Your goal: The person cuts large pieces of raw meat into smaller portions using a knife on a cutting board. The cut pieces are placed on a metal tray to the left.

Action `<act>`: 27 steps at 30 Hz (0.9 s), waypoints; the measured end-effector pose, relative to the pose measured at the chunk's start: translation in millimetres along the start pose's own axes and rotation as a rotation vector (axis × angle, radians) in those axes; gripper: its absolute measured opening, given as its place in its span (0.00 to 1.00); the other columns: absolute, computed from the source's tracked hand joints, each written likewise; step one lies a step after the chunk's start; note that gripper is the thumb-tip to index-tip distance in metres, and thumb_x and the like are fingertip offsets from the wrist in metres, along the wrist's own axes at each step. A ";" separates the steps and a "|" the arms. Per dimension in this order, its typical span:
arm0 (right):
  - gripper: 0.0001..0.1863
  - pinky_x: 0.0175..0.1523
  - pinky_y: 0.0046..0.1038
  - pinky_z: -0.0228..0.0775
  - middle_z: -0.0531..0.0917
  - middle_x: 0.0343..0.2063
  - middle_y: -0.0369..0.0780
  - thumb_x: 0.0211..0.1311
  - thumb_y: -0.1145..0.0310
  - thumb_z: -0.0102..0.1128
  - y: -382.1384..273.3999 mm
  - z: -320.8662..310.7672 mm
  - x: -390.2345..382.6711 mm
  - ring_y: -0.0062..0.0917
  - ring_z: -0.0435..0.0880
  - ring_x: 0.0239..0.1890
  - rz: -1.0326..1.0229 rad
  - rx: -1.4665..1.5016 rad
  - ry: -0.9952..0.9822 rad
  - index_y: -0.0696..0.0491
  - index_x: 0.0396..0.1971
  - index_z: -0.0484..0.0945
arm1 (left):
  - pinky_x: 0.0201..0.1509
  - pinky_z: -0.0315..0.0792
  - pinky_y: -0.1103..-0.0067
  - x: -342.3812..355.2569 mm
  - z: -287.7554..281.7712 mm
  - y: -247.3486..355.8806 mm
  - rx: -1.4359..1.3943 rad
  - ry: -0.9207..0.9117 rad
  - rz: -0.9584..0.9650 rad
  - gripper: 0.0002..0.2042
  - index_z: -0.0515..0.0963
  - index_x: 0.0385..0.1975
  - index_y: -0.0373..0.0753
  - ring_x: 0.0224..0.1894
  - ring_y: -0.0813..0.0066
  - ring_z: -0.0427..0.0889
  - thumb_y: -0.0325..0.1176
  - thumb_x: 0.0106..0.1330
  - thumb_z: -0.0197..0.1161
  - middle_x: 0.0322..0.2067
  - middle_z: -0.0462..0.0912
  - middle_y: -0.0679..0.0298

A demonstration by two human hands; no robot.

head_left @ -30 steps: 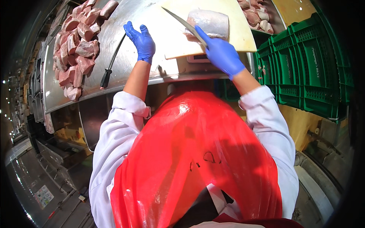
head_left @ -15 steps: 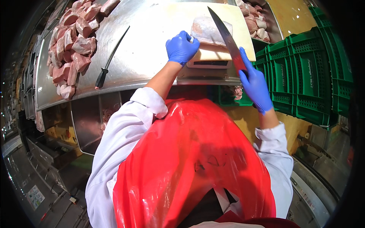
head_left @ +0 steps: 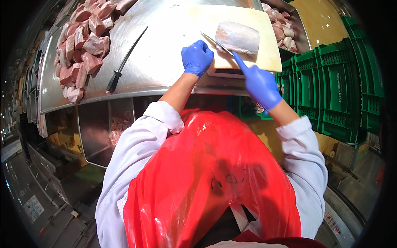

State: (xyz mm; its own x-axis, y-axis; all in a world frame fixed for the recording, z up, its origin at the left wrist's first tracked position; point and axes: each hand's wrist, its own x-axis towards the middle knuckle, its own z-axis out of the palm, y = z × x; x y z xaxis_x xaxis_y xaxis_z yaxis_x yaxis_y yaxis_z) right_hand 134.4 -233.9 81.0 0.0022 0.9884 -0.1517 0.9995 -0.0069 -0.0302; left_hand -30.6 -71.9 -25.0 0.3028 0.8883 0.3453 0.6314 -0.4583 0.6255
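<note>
Apron [head_left: 211, 165] up close, glossy red, a white sleeve [head_left: 132, 136] on either side, cuffs turned back! Below the table's near edge, toward the left, sits a metal bin [head_left: 95, 138] with pink scraps [head_left: 120, 126] inside, and on the right a green crate [head_left: 245, 108] shows its own bits of meat. Now the right hand [head_left: 262, 84], gloved in blue, just off the cutting board's near edge: it grasps the knife [head_left: 217, 43], forefinger stretched forward along it, blade slanting to the far left. And the left hand [head_left: 197, 60], blue glove too, clenched into a fist by the board's near-left corner; whether anything is tucked inside, cannot tell. A device [head_left: 225, 73] with a dark panel peeks from under the cutting board [head_left: 269, 47]. There's the block of meat [head_left: 239, 38], pale and rounded, on the board's right half, the blade across its near-left corner; contact is hard to call. Over on the metal table [head_left: 153, 70], a sharpening steel [head_left: 114, 81] lies aslant, black handle by the near edge. Cut pieces [head_left: 84, 45] pile along the left edge; off the right edge stand green crates [head_left: 322, 87], and, farther back, a tray [head_left: 305, 35] of more meat.
</note>
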 end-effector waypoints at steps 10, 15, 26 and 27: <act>0.48 0.27 0.44 0.75 0.77 0.23 0.49 0.56 0.80 0.54 51.8 -0.1 -70.0 0.44 0.80 0.20 0.019 -0.070 -0.102 0.35 0.77 0.49 | 0.37 0.74 0.67 -8.3 -0.8 13.2 -0.119 0.182 0.149 0.10 0.79 0.30 0.42 0.27 0.61 0.82 0.39 0.56 0.69 0.29 0.82 0.62; 0.47 0.29 0.46 0.74 0.77 0.22 0.49 0.58 0.78 0.54 76.7 4.3 -112.9 0.46 0.80 0.21 0.035 -0.023 -0.107 0.34 0.77 0.50 | 0.39 0.69 0.66 -27.5 18.0 45.7 -0.099 0.078 0.388 0.17 0.78 0.38 0.44 0.36 0.58 0.80 0.44 0.54 0.73 0.37 0.79 0.60; 0.41 0.40 0.49 0.72 0.82 0.30 0.53 0.63 0.75 0.54 83.3 -0.4 -124.8 0.54 0.80 0.32 0.139 0.424 -0.090 0.37 0.76 0.53 | 0.39 0.67 0.65 -42.0 32.3 46.2 -0.009 -0.032 0.705 0.14 0.79 0.42 0.46 0.40 0.62 0.77 0.38 0.56 0.69 0.39 0.77 0.62; 0.41 0.38 0.47 0.72 0.82 0.29 0.52 0.63 0.75 0.54 92.5 -1.8 -141.6 0.50 0.80 0.30 0.165 0.462 -0.088 0.36 0.76 0.53 | 0.39 0.68 0.66 -46.1 28.4 40.0 0.006 -0.052 0.773 0.13 0.79 0.43 0.46 0.40 0.62 0.77 0.37 0.58 0.67 0.40 0.77 0.61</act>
State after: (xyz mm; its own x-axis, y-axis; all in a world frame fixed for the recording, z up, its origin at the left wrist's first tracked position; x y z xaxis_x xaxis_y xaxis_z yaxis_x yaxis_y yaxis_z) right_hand 226.6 -374.2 101.5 0.1366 0.9521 -0.2736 0.8680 -0.2481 -0.4302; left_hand 1.0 -130.4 -35.8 0.6920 0.3163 0.6489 0.2308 -0.9487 0.2163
